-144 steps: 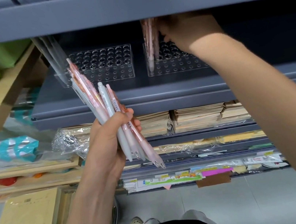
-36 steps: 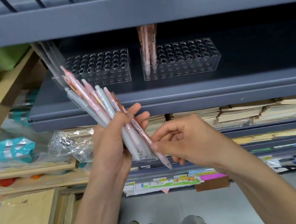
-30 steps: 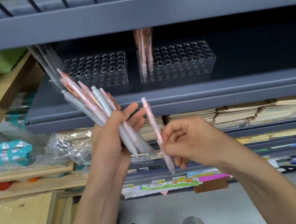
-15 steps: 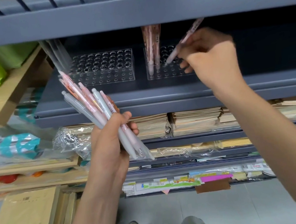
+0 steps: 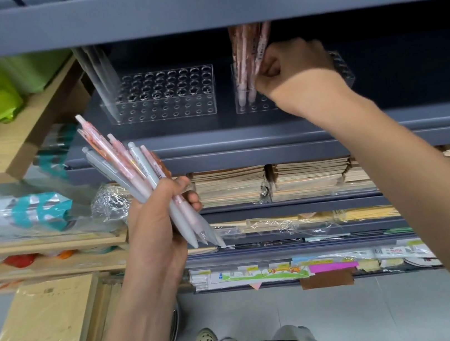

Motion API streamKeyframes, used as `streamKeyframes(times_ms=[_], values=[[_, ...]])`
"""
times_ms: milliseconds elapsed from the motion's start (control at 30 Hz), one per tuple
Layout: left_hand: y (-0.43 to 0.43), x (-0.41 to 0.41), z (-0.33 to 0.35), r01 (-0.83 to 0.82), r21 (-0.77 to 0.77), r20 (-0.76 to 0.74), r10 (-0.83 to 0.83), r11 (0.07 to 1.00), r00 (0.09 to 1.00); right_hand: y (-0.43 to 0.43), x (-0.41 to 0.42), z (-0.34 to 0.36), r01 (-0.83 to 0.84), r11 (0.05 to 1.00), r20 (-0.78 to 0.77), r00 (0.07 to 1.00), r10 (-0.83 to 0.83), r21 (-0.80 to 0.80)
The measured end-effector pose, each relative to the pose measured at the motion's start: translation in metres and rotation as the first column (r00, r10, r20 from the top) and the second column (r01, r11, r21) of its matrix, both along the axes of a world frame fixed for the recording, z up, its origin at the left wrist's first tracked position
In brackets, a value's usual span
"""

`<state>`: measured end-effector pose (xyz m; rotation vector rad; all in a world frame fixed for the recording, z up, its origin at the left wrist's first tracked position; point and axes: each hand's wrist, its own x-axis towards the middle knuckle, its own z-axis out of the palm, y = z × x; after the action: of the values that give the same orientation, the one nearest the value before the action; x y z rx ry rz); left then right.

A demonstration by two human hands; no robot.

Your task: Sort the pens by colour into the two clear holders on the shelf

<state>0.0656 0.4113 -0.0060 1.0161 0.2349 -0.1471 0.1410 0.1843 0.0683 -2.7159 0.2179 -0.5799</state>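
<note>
R hand: we had our right hand (image 5: 293,68) up at the right holder (image 5: 348,76), arm stretched fwd, back of the hand toward us. The fingers were curled in and pinched a single pink pen (image 5: 264,41) at approx. its middle.
Single pink pen: it leaned a little, its top end close under the upper shelf (image 5: 193,8) and its lower part behind our fingers. We could not tell if its tip sat in a hole.
Pink group: other pink pens (image 5: 242,59) stood at the left end of the right holder, touching the pinched one.
L hand: our left hand (image 5: 156,224) was lower and nearer to us, in front of the notebooks (image 5: 232,186), elbow bent. Thumb and fingers were wrapped round a bundle of pens (image 5: 130,170).
Bundle: pink and grey pens mixed, fanned out, top ends up-left and tips down-right.
L holder: the left holder (image 5: 165,94) stood on the shelf (image 5: 213,140) beside the right one, w/ grey pens (image 5: 99,78) at its left end, well apart from both hands.
</note>
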Motion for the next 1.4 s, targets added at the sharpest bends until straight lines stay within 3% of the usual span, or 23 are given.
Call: streamKeyframes(times_ms=[400,533,800,1000,1400], values=[[-0.003,0.001,-0.001,0.024,0.011,-0.021,-0.024,1.0,1.0,0.005,-0.001,0.014,-0.031,0.996,-0.161,0.987,0.017,-0.085],[-0.005,0.002,-0.001,0.024,0.003,-0.023,-0.024,1.0,0.999,0.005,0.002,0.015,0.001,0.999,-0.189,0.982,-0.01,-0.049],[-0.004,0.002,-0.003,0.012,0.021,-0.024,-0.011,1.0,1.0,0.0,-0.001,0.011,-0.001,0.985,-0.021,1.0,0.005,0.175],[-0.005,0.002,-0.003,0.025,0.024,-0.021,-0.025,0.999,0.999,0.003,0.003,0.001,0.068,0.979,-0.017,0.998,-0.066,0.19],[-0.005,0.002,-0.004,0.025,0.006,-0.019,-0.025,1.0,1.0,0.007,-0.004,-0.003,0.017,0.972,0.013,1.0,-0.02,0.233]])
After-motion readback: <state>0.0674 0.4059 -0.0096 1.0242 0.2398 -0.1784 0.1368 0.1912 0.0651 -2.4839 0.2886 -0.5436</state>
